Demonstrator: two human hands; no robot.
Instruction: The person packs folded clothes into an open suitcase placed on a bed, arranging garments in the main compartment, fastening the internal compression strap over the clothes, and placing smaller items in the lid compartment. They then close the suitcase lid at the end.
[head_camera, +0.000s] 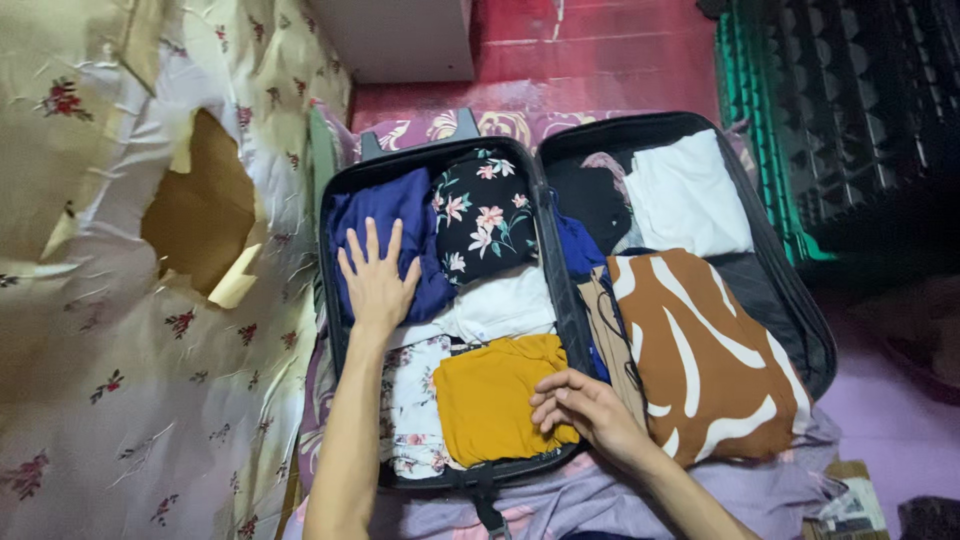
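Observation:
An open black suitcase (770, 270) lies flat, both halves packed with folded clothes. My left hand (378, 280) rests flat, fingers spread, on a blue garment (405, 215) in the far left corner of the left half. My right hand (585, 405) lies with curled fingers on the right edge of a folded mustard yellow garment (490, 395) near the front. Beside these are a black floral piece (485, 220), a white piece (505, 305) and a pale floral piece (415, 400). The right half holds a brown and white patterned garment (700, 350) and a white one (690, 195).
A torn floral sheet (120, 330) covers a mattress on the left, with a hole (200, 210) showing foam. A lilac patterned cloth (590, 500) lies under the suitcase. A red floor (600, 50), a white cabinet base (400, 40) and a green and black crate (830, 110) stand beyond.

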